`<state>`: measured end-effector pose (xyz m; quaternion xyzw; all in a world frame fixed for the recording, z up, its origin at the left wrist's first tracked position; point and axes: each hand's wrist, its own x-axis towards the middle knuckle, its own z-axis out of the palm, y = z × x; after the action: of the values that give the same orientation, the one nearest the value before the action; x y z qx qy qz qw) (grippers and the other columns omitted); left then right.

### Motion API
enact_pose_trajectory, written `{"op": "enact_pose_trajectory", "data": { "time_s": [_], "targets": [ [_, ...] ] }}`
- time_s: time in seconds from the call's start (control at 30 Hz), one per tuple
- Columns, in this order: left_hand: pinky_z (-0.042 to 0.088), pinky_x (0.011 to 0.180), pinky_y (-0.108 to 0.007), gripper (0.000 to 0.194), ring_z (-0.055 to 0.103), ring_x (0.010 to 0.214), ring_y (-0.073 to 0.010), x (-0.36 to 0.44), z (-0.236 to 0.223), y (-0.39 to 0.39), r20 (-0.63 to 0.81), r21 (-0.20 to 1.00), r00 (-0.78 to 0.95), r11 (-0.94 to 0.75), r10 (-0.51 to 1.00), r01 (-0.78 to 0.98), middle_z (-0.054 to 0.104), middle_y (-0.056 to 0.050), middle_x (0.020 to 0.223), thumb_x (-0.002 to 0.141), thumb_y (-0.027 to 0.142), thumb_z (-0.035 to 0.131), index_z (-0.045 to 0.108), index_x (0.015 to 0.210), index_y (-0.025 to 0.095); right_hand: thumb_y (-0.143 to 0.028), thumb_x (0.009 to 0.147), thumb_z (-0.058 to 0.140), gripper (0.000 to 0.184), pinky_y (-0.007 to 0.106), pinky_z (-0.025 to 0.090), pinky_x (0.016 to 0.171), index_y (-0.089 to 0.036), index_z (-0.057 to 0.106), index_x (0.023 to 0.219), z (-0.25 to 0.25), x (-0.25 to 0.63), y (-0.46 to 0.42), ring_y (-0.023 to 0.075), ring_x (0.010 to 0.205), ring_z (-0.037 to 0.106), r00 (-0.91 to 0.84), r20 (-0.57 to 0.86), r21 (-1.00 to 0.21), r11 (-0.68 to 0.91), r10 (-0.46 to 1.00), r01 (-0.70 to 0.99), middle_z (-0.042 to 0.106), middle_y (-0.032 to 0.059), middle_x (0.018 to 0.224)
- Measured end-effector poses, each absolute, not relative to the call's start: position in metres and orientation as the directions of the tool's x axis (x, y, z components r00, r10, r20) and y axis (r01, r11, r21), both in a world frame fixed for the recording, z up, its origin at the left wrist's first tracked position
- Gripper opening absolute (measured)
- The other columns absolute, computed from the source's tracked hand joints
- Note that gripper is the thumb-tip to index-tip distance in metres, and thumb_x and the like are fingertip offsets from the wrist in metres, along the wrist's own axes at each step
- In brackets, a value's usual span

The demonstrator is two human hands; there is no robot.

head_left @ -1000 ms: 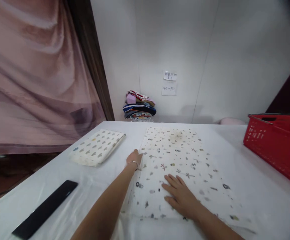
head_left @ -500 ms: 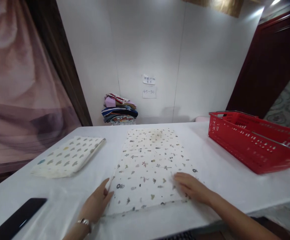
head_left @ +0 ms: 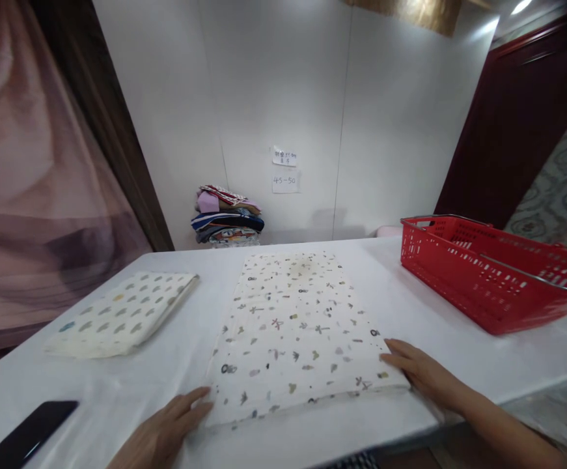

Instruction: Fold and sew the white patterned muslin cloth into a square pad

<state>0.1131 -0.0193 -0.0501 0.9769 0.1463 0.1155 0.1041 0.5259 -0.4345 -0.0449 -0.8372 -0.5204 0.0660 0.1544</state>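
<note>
A white cloth (head_left: 288, 332) with small printed motifs lies spread flat in front of me, its near edge showing a fold. My left hand (head_left: 170, 420) rests at its near left corner, fingers stretched out and slightly apart, tips by the edge. At the near right corner, my right hand (head_left: 422, 371) lies with extended fingers touching the cloth's side edge. Neither hand grips anything that I can see. A yellowish-grey stain or shaded patch shows near the far end of the cloth.
A folded cream cloth with cloud-like prints (head_left: 127, 312) lies at left, beyond a black phone-like slab (head_left: 32, 433). On the right stands a red plastic basket (head_left: 459, 280). Folded textiles (head_left: 227, 218) are stacked by the wall behind the white table (head_left: 375, 277).
My right hand has moved right, from on top of the cloth to its right edge. My left hand has slid nearer to me along the left edge. The view has shifted slightly.
</note>
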Motion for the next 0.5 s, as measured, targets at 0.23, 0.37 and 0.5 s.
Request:
{"op": "enact_pose_trajectory", "data": {
  "time_s": [0.23, 0.37, 0.5],
  "targets": [
    [0.045, 0.096, -0.038, 0.061, 0.054, 0.114, -0.0202, 0.132, -0.038, -0.005, 0.061, 0.141, 0.97, -0.964, 0.234, 0.224, 0.048, 0.013, 0.131, 0.079, 0.014, 0.034, 0.043, 0.124, 0.054, -0.039, 0.088, 0.039, 0.039, 0.042, 0.026, 0.108, -0.033, 0.056, 0.122, -0.045, 0.538, -0.415, 0.0203, 0.132, 0.03, 0.378, 0.066, -0.342, -0.335, 0.923, 0.878, 0.033, -0.0036, 0.143],
    [0.041, 0.1, -0.036, 0.055, 0.053, 0.115, -0.0202, 0.131, -0.026, -0.009, 0.072, 0.173, 0.97, -0.961, 0.231, 0.215, 0.052, 0.008, 0.129, 0.077, 0.013, 0.041, 0.052, 0.121, 0.045, -0.035, 0.089, 0.037, 0.038, 0.04, 0.03, 0.107, -0.031, 0.058, 0.121, -0.053, 0.539, -0.415, 0.0204, 0.129, 0.037, 0.367, 0.167, -0.326, -0.3, 0.915, 0.896, 0.039, -0.0008, 0.141],
    [0.039, 0.102, -0.041, 0.055, 0.051, 0.117, -0.0225, 0.126, -0.033, -0.006, 0.113, 0.153, 0.973, -0.971, 0.2, 0.182, 0.051, 0.011, 0.129, 0.077, 0.026, 0.049, 0.043, 0.124, 0.052, -0.032, 0.089, 0.037, 0.04, 0.04, 0.032, 0.106, -0.032, 0.053, 0.126, -0.061, 0.544, -0.424, 0.0207, 0.131, 0.034, 0.335, 0.178, -0.327, -0.266, 0.925, 0.907, 0.035, -0.0015, 0.143]
  ]
}}
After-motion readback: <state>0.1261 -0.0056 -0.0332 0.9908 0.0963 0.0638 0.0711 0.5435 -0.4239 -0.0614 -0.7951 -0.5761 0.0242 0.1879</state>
